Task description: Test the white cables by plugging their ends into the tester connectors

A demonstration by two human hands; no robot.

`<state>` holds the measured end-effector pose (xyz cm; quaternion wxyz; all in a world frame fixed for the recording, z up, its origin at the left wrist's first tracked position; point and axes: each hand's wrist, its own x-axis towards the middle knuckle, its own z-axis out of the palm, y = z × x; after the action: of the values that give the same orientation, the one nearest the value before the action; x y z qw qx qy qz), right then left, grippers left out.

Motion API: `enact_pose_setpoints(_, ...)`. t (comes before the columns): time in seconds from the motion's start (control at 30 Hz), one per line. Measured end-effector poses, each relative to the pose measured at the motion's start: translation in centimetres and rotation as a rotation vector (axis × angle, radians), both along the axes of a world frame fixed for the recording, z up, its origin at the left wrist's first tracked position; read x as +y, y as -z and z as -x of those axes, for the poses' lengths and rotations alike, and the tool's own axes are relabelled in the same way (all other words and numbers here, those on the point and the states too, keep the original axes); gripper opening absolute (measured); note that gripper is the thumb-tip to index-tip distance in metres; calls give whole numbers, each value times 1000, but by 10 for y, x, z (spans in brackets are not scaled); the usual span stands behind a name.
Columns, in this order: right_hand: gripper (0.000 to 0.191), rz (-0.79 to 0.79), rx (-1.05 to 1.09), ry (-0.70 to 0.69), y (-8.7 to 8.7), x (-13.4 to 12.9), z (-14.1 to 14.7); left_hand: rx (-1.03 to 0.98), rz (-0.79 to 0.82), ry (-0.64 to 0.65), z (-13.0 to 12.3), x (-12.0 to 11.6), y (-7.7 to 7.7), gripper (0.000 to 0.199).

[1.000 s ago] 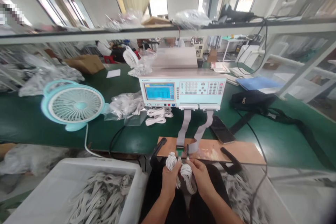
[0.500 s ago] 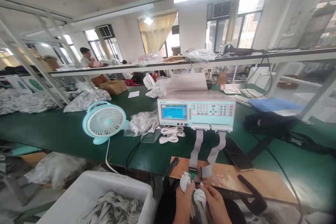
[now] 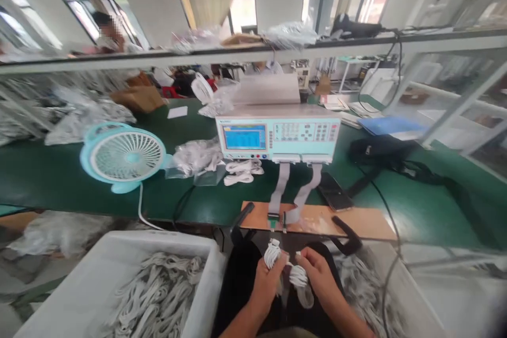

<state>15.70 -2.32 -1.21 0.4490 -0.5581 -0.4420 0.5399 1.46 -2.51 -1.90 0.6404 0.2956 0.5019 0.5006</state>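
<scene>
My left hand (image 3: 270,279) closes around a coiled white cable (image 3: 272,254) with a plug at its top. Between finger and thumb, my right hand (image 3: 320,277) pinches a small white cable end (image 3: 298,254). A second white coil (image 3: 298,277) hangs between the hands; whether it belongs to the same cable I cannot tell. Just beyond the hands, a small green connector board (image 3: 272,223) and a dark connector (image 3: 284,223) sit at the edge of a wooden board (image 3: 364,222). Grey ribbon cables (image 3: 279,190) link them to a tester (image 3: 277,140) with a lit screen.
White bins with many cables stand at my left (image 3: 214,253) and right (image 3: 420,296). On the green table (image 3: 214,206) are a light-blue fan (image 3: 127,157), bagged cables (image 3: 198,158), coiled cables (image 3: 242,170), a phone (image 3: 335,193) and a black bag (image 3: 380,150). A person sits beyond the shelf.
Both hands have drawn back toward my body, and the white cable is now apart from the connectors at the wooden board. My view has tilted downward.
</scene>
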Motion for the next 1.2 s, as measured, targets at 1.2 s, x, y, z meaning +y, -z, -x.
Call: enact_pose_setpoints(1.2,17,-328,-281,-28,-6,15,26,645,-340,306,19,23,-30,15)
